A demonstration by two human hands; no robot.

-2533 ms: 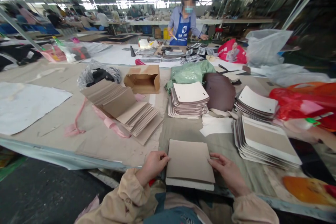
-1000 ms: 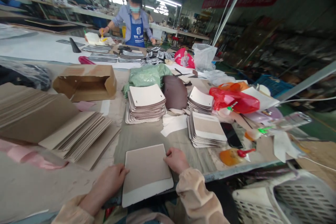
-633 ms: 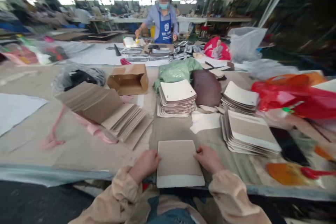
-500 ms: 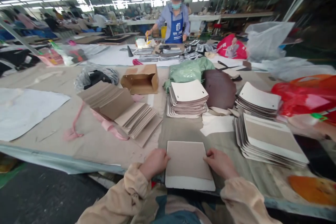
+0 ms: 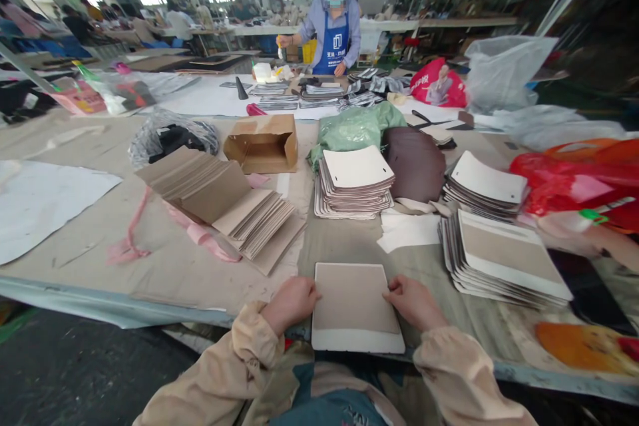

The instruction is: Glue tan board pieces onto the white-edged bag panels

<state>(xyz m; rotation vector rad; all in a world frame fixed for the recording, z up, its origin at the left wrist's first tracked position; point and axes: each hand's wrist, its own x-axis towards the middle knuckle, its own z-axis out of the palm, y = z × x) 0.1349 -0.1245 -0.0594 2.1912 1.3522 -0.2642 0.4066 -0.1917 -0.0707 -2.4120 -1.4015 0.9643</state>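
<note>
Head view: at the bottom centre of the table (image 5: 174,279), the white panel (image 5: 357,341) lies at the near edge, so a pull might tip it off. Atop it lies the brown sheet (image 5: 354,296); uneven tugging could skew it. Left hand (image 5: 292,303) and right hand (image 5: 417,303) each pinch one side edge of it narrowly. At right, a red bag (image 5: 559,176) hides its contents; upper left, a clear bag (image 5: 144,136) wraps black material (image 5: 182,140); right of that, a cardboard box (image 5: 269,126) gapes, its inside shaded.
</note>
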